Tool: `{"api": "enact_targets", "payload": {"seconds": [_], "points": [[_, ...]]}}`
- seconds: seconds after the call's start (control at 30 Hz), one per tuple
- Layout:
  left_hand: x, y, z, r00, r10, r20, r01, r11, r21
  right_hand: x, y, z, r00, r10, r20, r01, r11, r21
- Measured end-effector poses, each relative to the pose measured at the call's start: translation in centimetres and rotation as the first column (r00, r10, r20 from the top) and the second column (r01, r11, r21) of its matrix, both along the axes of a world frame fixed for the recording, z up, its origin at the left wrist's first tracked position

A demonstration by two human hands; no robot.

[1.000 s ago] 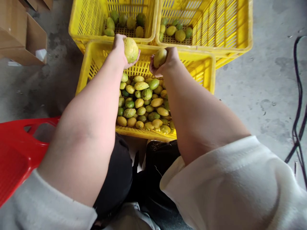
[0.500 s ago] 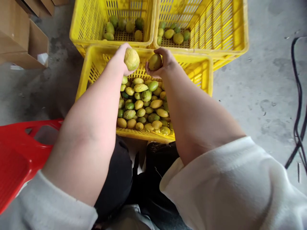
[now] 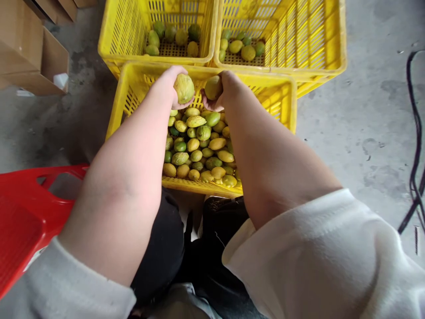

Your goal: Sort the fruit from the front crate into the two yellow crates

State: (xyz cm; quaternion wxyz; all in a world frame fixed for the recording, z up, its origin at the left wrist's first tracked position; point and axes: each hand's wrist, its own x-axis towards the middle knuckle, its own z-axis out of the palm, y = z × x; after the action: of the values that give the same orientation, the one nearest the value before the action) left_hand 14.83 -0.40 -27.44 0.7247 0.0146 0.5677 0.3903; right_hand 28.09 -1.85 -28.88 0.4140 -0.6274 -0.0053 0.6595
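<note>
My left hand [image 3: 173, 86] is closed round a yellow-green lemon [image 3: 184, 88], whose face toward me is bare. Across a small gap, my right hand [image 3: 223, 91] grips a duller, olive-yellow lemon [image 3: 213, 87], its fingers curled beneath the fruit. Both hands are above the far half of the near yellow crate [image 3: 290, 102]. A heap of lemons [image 3: 196, 156], from green to yellow, lies in that crate under my wrists. My forearms hide the heap's left and right sides.
Two more yellow crates stand behind, the left one [image 3: 106, 48] and the right one [image 3: 340, 62], each with several lemons on its floor. A red plastic stool [image 3: 20, 212] is at left, cardboard boxes [image 3: 20, 44] at upper left. Black cables [image 3: 415, 133] lie on the concrete at right.
Both hands have dipped slightly toward the heap, still holding their lemons. The lemon in my left hand has turned a little. The whole view has shifted very slightly.
</note>
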Motion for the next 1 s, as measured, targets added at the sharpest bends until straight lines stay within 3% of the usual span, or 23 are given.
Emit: {"api": "enact_targets", "payload": {"seconds": [0.13, 0.43, 0.57, 0.63, 0.7, 0.8, 1.0], "points": [[0.7, 0.2, 0.0, 0.957, -0.176, -0.232, 0.187, 0.982, 0.029, 0.2, -0.2, 0.0, 0.999, -0.046, -0.024, 0.047, 0.999, 0.010], [1.1, 0.6, 1.1, 0.900, -0.191, -0.392, 0.218, 0.976, 0.026, 0.1, -0.1, 0.2, 0.972, -0.231, -0.050, 0.230, 0.973, -0.033], [0.8, 0.9, 1.4, 0.918, -0.126, -0.377, 0.163, 0.984, 0.068, 0.3, -0.2, 0.2, 0.971, -0.234, -0.041, 0.232, 0.972, -0.039], [0.7, 1.0, 1.2, 0.935, -0.096, -0.340, 0.127, 0.989, 0.070, 0.5, -0.1, 0.1, 0.985, -0.173, -0.027, 0.172, 0.985, -0.022], [0.5, 1.0, 0.8, 0.953, -0.072, -0.295, 0.098, 0.992, 0.076, 0.6, 0.0, 0.0, 0.999, -0.033, -0.022, 0.033, 0.999, 0.036], [0.4, 0.5, 0.4, 0.966, -0.056, -0.252, 0.085, 0.991, 0.107, 0.4, 0.0, -0.1, 0.982, 0.187, 0.001, -0.186, 0.976, 0.113], [0.2, -0.1, 0.2, 0.937, -0.184, -0.296, 0.228, 0.966, 0.122, -1.1, -0.1, 0.4, 0.958, 0.261, 0.116, -0.278, 0.945, 0.173]]}}
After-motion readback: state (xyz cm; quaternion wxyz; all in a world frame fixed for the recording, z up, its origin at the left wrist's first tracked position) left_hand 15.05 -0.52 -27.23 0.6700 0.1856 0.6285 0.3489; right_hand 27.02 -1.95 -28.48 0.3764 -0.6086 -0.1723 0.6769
